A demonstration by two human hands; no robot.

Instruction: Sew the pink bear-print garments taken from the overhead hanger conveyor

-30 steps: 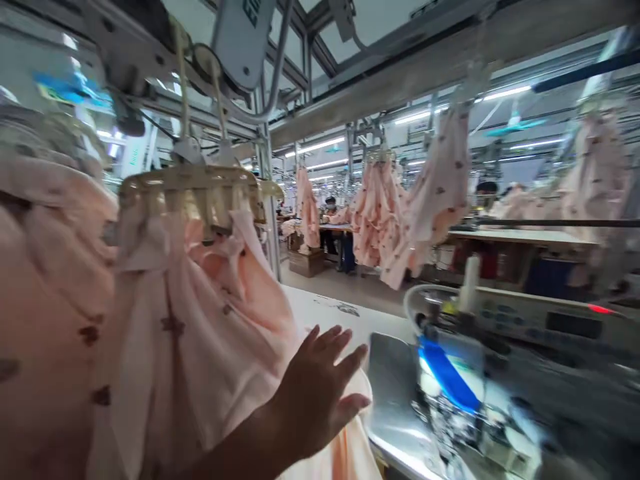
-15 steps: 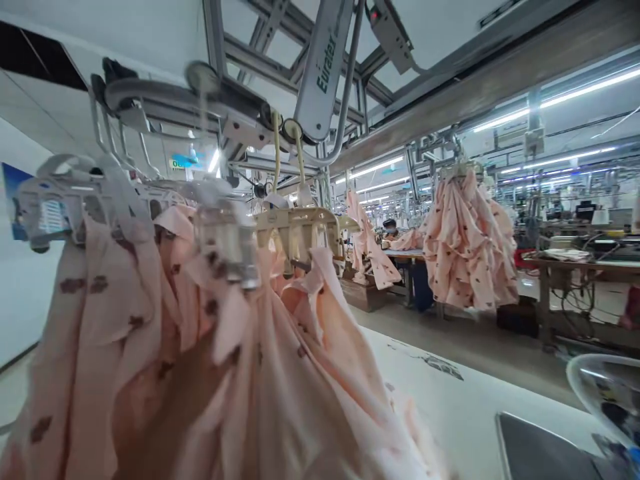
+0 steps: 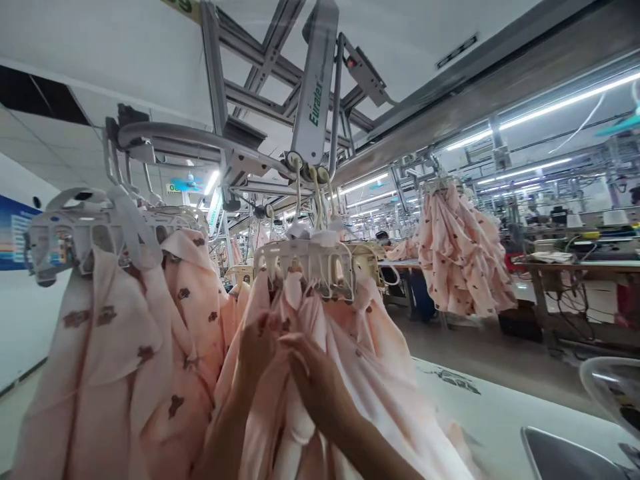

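Observation:
Pink printed cloth pieces (image 3: 350, 360) hang in folds from a clear plastic clip hanger (image 3: 305, 261) in front of me. Just below its clips, my left hand (image 3: 259, 345) is closed on the cloth with bent fingers. Close beside it, my right hand (image 3: 315, 380) has its fingers pressed together at the same folds. Blur and cloth partly hide the fingertips of both hands. The hanger is suspended by a hook from the overhead rail (image 3: 200, 140). A beige hanger (image 3: 367, 259) shows right behind it.
On the left, another clear hanger (image 3: 100, 227) holds more pink pieces (image 3: 113, 333). A white tabletop (image 3: 480, 407) lies below at right, bearing a dark flat object (image 3: 565, 457) and a clear round-rimmed item (image 3: 610, 380). Further off, a pink bundle (image 3: 463, 253) hangs near a sewing workstation (image 3: 580, 267).
Both hands have come into view at the cloth. The clear hanger, blurred further left before, now hangs at the centre, in front of the beige one. The view has shifted slightly.

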